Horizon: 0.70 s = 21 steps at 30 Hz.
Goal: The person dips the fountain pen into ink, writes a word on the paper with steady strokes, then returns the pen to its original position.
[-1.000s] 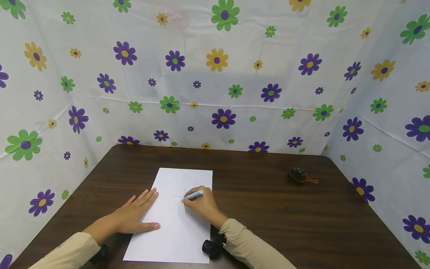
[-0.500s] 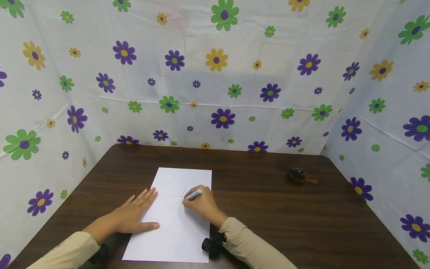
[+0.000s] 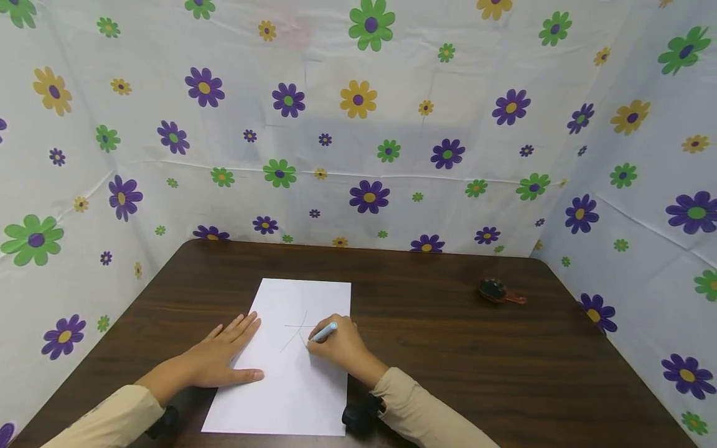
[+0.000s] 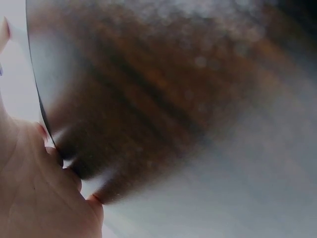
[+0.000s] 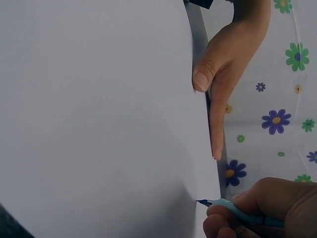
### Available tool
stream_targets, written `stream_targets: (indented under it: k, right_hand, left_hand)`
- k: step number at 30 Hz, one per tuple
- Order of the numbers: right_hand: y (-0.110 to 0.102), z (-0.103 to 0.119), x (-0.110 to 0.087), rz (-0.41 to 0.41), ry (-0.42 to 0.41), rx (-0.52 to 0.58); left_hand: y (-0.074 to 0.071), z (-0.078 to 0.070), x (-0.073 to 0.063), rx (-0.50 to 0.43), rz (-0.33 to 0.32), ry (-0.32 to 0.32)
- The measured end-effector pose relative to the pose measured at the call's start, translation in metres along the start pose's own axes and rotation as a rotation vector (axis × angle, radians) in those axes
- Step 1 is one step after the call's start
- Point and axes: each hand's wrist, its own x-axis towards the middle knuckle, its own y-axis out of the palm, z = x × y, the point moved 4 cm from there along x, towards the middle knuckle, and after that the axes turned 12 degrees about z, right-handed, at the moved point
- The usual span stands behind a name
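A white sheet of paper (image 3: pixel 269 410) lies on the dark wooden table. My left hand (image 3: pixel 215 359) rests flat across the sheet's left edge, fingers straight and thumb spread on the paper. My right hand (image 3: pixel 344 348) pinches a light blue pen (image 3: pixel 325 331) between thumb and fingers. The pen's tip meets the paper, as the right wrist view shows with the pen (image 5: pixel 247 214) low in frame. Thin lines (image 3: pixel 293 339) are drawn left of the right hand: a horizontal one, a long slanting one crossing it, and a short stroke down to the right.
A small dark oval object with a reddish-brown handle (image 3: pixel 495 291), perhaps a hairbrush, lies at the table's right rear. The table (image 3: pixel 448 348) is bordered at the back and sides by a white flowered cloth (image 3: pixel 313 56). Black devices (image 3: pixel 361 415) sit at both wrists.
My right hand has moved slightly down and right with the pen, and a short new stroke has appeared below the crossing lines. My left hand stays in place on the paper.
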Motion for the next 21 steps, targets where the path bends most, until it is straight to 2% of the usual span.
stream_targets:
  k: [10,21]
  right_hand:
    - [-0.005,0.005,-0.012,0.02,-0.007,-0.07]
    - [-0.008,0.006,-0.021,0.067,0.0,-0.024]
  left_hand:
    - [0.0,0.0,0.0,-0.011,0.007,0.0]
    - [0.002,0.002,0.001,-0.011,0.002,0.0]
